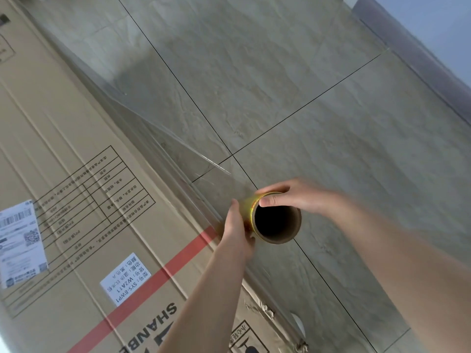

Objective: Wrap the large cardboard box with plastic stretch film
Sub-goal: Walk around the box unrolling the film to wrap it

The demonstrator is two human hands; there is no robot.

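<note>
Fingers (pixel 275 187): those of the right hand (pixel 295 197) are curling over the far rim of the film roll (pixel 277 221), with the thumb pressing at the mouth of its cardboard core. The left hand (pixel 237 225) is gripping the roll's other side, its fingertips mostly hidden behind it.
Roll position: both hands are holding it above the tiled floor (pixel 331 110), just beside the long edge of the cardboard box (pixel 76 154).
Box position: it is filling the left of the view, printed face toward the camera.
Film (pixel 158 123): a clear sheet is running from the roll, up and left along the box edge. It appears to be pulling taut, with faint creases.
Step in hand: judged to be mid-wrap, paying film out along one side of the box.
Next move calls for: keeping tension while letting the core turn in both grips, then carrying the roll around the next corner without the sheet bunching or tearing.
Brand print: "SHANB…" is reading upside down, cut off at the bottom edge of the view.
White sticker (pixel 126 278): "SYS-BWP1" and "W2A11", plus Chinese characters.
Shipping label (pixel 21 240): barcode and QR code are showing; the text is too small to read.
Other print: a ruled table of Chinese text, a red stripe (pixel 163 271), and a handling symbol near the bottom corner.
</note>
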